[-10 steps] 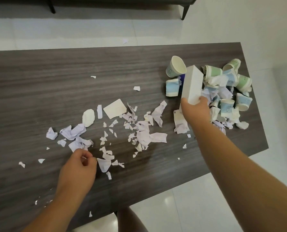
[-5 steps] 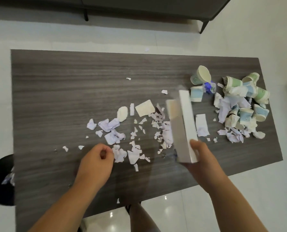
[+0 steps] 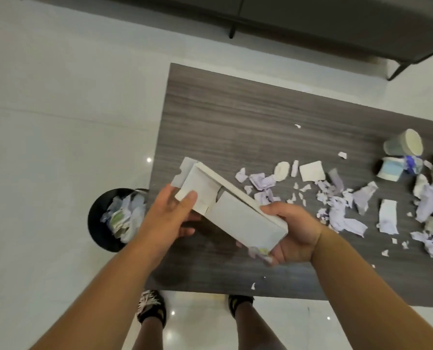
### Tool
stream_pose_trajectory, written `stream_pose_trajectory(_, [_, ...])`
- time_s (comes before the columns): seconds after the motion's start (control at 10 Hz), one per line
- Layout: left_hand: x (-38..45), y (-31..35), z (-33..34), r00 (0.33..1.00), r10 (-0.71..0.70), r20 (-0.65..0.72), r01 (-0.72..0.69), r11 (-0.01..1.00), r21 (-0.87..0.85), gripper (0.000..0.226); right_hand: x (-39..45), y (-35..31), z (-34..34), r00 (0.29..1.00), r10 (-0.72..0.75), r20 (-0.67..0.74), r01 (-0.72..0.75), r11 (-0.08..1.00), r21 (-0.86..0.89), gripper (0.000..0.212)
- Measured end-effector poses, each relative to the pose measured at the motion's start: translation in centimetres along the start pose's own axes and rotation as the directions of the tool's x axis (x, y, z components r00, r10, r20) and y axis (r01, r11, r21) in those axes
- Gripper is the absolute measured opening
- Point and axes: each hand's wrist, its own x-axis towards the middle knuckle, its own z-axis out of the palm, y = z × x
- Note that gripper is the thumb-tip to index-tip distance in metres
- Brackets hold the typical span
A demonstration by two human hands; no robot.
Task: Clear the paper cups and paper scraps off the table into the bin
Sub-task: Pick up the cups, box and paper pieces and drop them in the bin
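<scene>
Both hands hold a flat white box (image 3: 238, 215) above the table's left part. My left hand (image 3: 171, 218) pinches its upper left end, thumb on top. My right hand (image 3: 292, 236) grips its lower right end, with a few purple scraps caught under the fingers. Torn purple and white paper scraps (image 3: 336, 200) lie spread over the dark wooden table (image 3: 235, 117). Paper cups (image 3: 402, 145) lie in a heap at the right edge of the view. A black round bin (image 3: 102, 231) stands on the floor left of the table, with paper and cups inside.
White tiled floor surrounds the table. A dark sofa on thin legs (image 3: 311, 24) stands beyond the far edge. My feet in black sandals (image 3: 151, 309) are at the table's near edge.
The view swung left and the bin came into sight. My right hand carried the white box leftward over the table, and my left hand left the scraps and took hold of its other end.
</scene>
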Motion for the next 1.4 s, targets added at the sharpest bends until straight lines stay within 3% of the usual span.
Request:
stream_pose_trajectory(0.1, [-0.5, -0.4, -2.7, 0.996, -0.083, -0.026, 0.077, 0.981, -0.175, 0.056, 2.7, -1.5, 0.8, 0.997, 0.079, 0.019, -0.079, 0.996, -0.034, 0.076])
stream_pose_trajectory(0.2, [-1.1, -0.7, -5.8, 0.99, -0.135, -0.037, 0.12, 0.953, -0.278, 0.07, 5.1, -2.5, 2.0, 0.978, 0.185, -0.096, -0.189, 0.981, -0.035, 0.075])
stream_pose_trajectory(0.3, [-1.7, -1.6, -9.5, 0.987, -0.146, -0.067, 0.127, 0.965, -0.23, 0.05, 7.9, -3.1, 3.6, 0.95, 0.191, -0.247, -0.213, 0.975, -0.066, 0.079])
stream_pose_trajectory(0.4, [-2.3, -3.4, -12.6, 0.963, -0.103, -0.249, 0.034, 0.963, -0.267, 0.023, 11.4, -3.7, 4.8, 0.912, 0.07, -0.405, -0.103, 0.993, -0.058, 0.087])
stream_pose_trajectory(0.5, [-2.9, -5.3, -15.1, 0.815, -0.149, -0.56, -0.11, 0.909, -0.403, 0.012, 15.0, -4.4, 5.7, 0.714, -0.186, -0.675, 0.002, 0.965, -0.264, 0.055])
stream_pose_trajectory(0.6, [-2.9, -8.1, -17.7, 0.639, -0.165, -0.751, -0.174, 0.92, -0.35, 0.009, 18.2, -4.5, 5.5, 0.497, -0.5, -0.71, -0.101, 0.779, -0.619, 0.027])
stream_pose_trajectory(0.7, [-1.5, -10.8, -18.6, 0.521, -0.229, -0.823, -0.043, 0.955, -0.293, 0.025, 20.1, -3.8, 5.6, 0.515, -0.626, -0.586, -0.293, 0.513, -0.807, 0.029])
stream_pose_trajectory(0.8, [1.7, -12.4, -17.7, 0.534, -0.292, -0.794, 0.108, 0.954, -0.278, 0.024, 21.1, -3.8, 5.6, 0.587, -0.622, -0.519, -0.43, 0.303, -0.85, 0.043])
stream_pose_trajectory(0.9, [6.2, -12.3, -16.8, 0.551, -0.34, -0.762, 0.233, 0.94, -0.25, 0.034, 21.3, -4.3, 5.5, 0.613, -0.6, -0.514, -0.491, 0.22, -0.843, 0.048])
stream_pose_trajectory(1.0, [11.1, -12.0, -16.9, 0.528, -0.408, -0.745, 0.317, 0.908, -0.272, 0.039, 21.3, -4.2, 5.7, 0.622, -0.585, -0.521, -0.557, 0.137, -0.819, 0.041])
stream_pose_trajectory(1.1, [15.7, -11.8, -16.4, 0.583, -0.43, -0.689, 0.299, 0.903, -0.31, 0.048, 21.4, -4.0, 6.3, 0.624, -0.591, -0.511, -0.587, 0.077, -0.806, 0.042])
stream_pose_trajectory(1.2, [19.2, -11.8, -15.2, 0.572, -0.397, -0.718, 0.377, 0.905, -0.199, 0.055, 20.7, -3.8, 6.6, 0.657, -0.589, -0.471, -0.557, 0.043, -0.83, 0.058])
stream_pose_trajectory(1.3, [22.0, -12.6, -13.7, 0.671, -0.328, -0.665, 0.377, 0.923, -0.074, 0.057, 20.0, -3.7, 6.3, 0.71, -0.568, -0.415, -0.525, -0.035, -0.85, 0.07])
stream_pose_trajectory(1.4, [24.9, -14.1, -13.8, 0.689, -0.284, -0.667, 0.427, 0.903, 0.057, 0.061, 20.1, -3.6, 5.9, 0.713, -0.585, -0.386, -0.524, -0.079, -0.848, 0.074])
